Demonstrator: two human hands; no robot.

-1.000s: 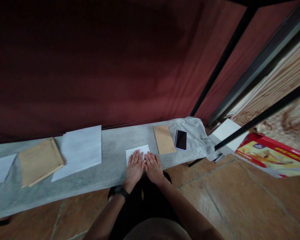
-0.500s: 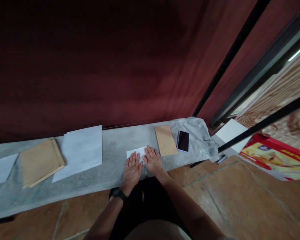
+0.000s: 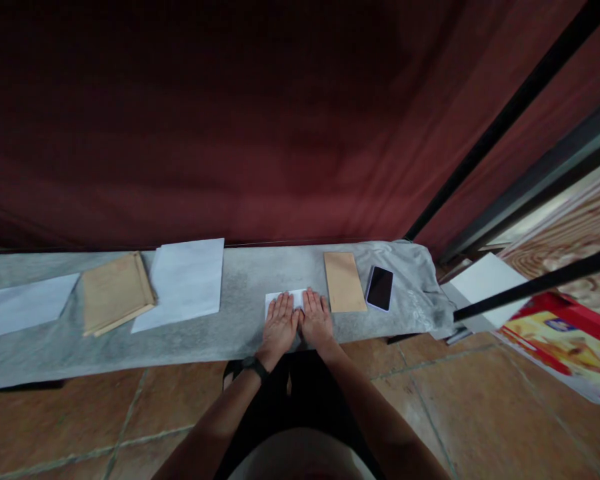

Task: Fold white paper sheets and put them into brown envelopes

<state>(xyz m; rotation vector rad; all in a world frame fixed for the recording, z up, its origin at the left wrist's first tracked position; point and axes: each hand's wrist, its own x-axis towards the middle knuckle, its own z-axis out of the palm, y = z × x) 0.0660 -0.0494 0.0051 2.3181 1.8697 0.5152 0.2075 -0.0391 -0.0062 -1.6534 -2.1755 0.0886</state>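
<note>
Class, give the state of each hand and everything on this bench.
Small white paper: partly hidden
Left hand: palm down on it
Right hand: palm down on it
Tan paper: flat
Phone: screen up, dark
Large white sheets: flat, slightly overlapped
Brown paper: flat, overlapping large sheets
Leftmost sheet: flat, cut off
Grey cloth: rumpled at right

Left hand [image 3: 280,327], right hand [image 3: 317,325] on white paper [image 3: 297,298]
</note>
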